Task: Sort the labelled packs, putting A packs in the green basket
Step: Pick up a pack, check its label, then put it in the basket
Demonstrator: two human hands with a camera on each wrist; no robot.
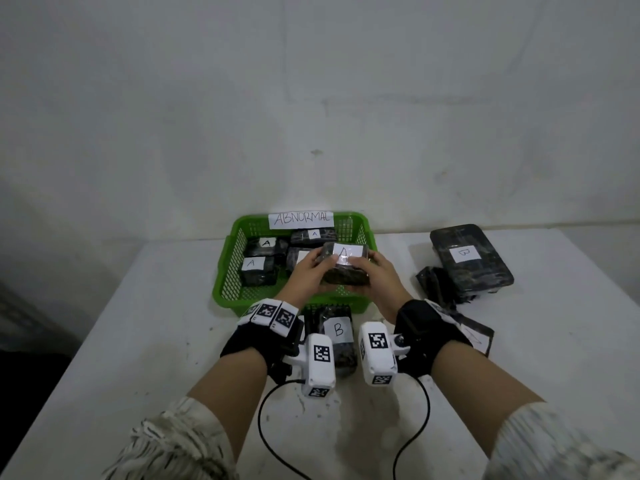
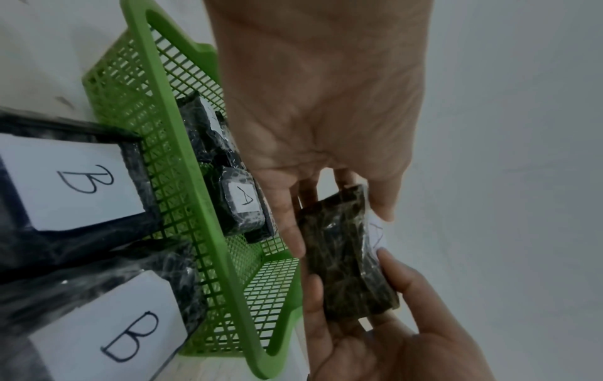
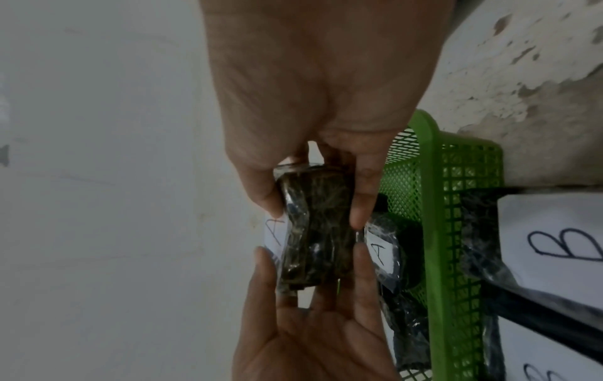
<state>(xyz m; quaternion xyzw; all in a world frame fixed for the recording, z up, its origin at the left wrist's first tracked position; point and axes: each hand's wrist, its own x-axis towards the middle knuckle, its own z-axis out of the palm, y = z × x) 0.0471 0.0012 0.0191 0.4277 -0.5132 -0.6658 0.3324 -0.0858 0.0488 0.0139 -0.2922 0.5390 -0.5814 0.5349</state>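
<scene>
Both hands, left hand (image 1: 309, 271) and right hand (image 1: 375, 274), grip between them a dark, glossy film-wrapped rectangular A pack (image 1: 345, 268) with a white paper label, above the green basket (image 1: 231, 268) of latticed plastic.

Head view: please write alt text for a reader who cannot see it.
Both hands, the left hand and the right hand, hold a dark pack labelled A over a green basket that already has A packs inside. Packs labelled B lie outside on the white table.
</scene>
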